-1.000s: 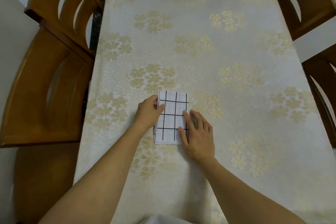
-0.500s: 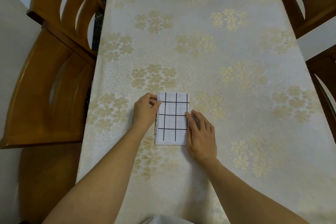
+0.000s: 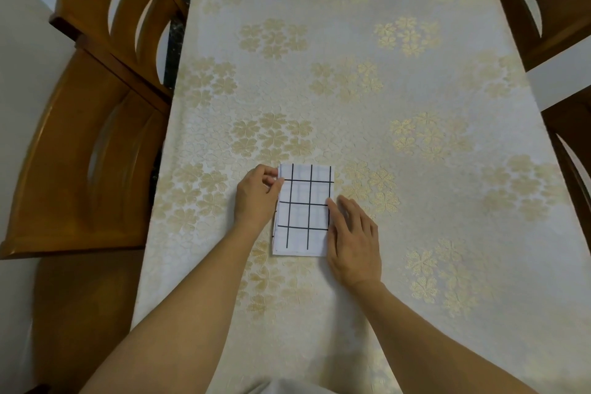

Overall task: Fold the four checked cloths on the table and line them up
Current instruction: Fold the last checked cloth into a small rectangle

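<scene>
Here, seen from the head camera looking down, a person's two bare forearms reach onto a long table covered in a cream, textured tablecloth patterned with clusters of pale gold flowers. Near the middle of the near half lies a folded checked cloth, a neat upright rectangle of white fabric crossed by thin black grid lines, lying flat with slightly offset layers showing along its left and lower edges. The left hand sits at the cloth's upper left edge, its fingers curled and its thumb and fingertips pinched together on that edge. The right hand rests flat and open, palm down, just beside the cloth's right side; its fingers are loosely spread, with the forefinger and thumb side touching the right edge and holding nothing. Only this one cloth is plainly visible. Two glossy honey-coloured wooden chairs with curved, slotted backs stand along the table's left side, and darker wooden chairs of similar shape stand along the right. A pale floor shows beyond them.
</scene>
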Demonstrator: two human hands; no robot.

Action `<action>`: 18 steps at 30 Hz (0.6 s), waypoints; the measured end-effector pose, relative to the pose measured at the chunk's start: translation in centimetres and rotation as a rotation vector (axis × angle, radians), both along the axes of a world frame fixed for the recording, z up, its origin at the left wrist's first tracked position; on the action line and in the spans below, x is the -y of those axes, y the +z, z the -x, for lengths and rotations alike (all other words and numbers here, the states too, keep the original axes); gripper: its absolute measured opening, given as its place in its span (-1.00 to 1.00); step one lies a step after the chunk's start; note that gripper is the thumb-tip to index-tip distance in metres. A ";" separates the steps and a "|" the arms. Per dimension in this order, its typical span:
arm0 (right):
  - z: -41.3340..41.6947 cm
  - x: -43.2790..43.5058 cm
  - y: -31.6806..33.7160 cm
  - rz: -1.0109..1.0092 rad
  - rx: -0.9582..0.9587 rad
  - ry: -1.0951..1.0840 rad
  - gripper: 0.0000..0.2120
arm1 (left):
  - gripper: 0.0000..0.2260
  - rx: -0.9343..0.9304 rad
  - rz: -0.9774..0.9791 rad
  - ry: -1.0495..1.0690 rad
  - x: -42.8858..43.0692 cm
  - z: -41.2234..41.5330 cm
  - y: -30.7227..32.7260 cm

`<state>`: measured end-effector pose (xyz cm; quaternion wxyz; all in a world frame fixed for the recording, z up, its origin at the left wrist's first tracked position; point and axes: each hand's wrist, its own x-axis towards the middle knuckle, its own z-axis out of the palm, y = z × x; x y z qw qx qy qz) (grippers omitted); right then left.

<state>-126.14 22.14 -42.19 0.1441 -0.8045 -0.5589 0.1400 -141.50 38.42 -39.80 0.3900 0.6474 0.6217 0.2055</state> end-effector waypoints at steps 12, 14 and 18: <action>0.1 -0.1 -0.2 -0.009 0.042 0.006 -0.52 | -0.72 -0.093 -0.345 -0.088 1.7 -0.9 0.8; 0.1 -0.1 -0.2 -0.024 0.047 0.004 -0.52 | -0.70 -0.176 -0.495 -0.372 1.7 -2.3 1.3; 0.1 -0.1 0.0 -0.061 0.036 0.005 -0.53 | -0.49 -0.301 -0.341 -0.866 -0.4 -5.9 2.2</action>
